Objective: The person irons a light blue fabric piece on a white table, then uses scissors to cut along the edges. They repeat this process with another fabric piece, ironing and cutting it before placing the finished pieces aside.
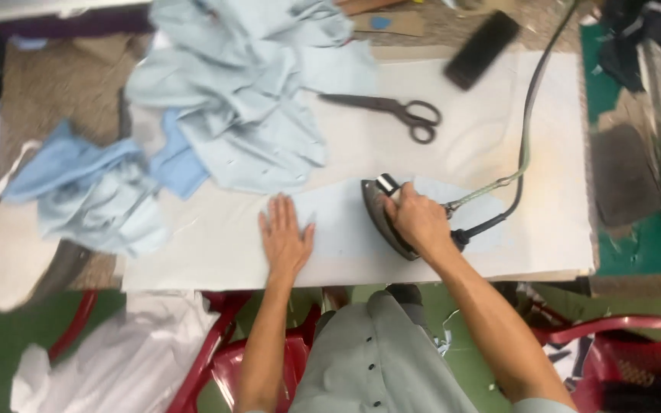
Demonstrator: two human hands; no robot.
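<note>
White-covered tabletop (499,252) — my right hand (416,220) grips the iron (382,218) on the pale blue fabric piece (338,222); left hand (285,239) lies flat, open, beside it.

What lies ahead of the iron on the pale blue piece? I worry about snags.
Only the left hand, pressed flat on the pale blue piece just ahead of the iron, which the right hand grips. The scissors lie apart, farther back.

Your open lanes: bare white table (545,229) right of the iron (382,218), and the strip along the near edge. Obstacles: heaped pale blue cloth (239,99) far left, scissors (392,111) beyond centre, iron's cord (525,145) curving across the right side.
</note>
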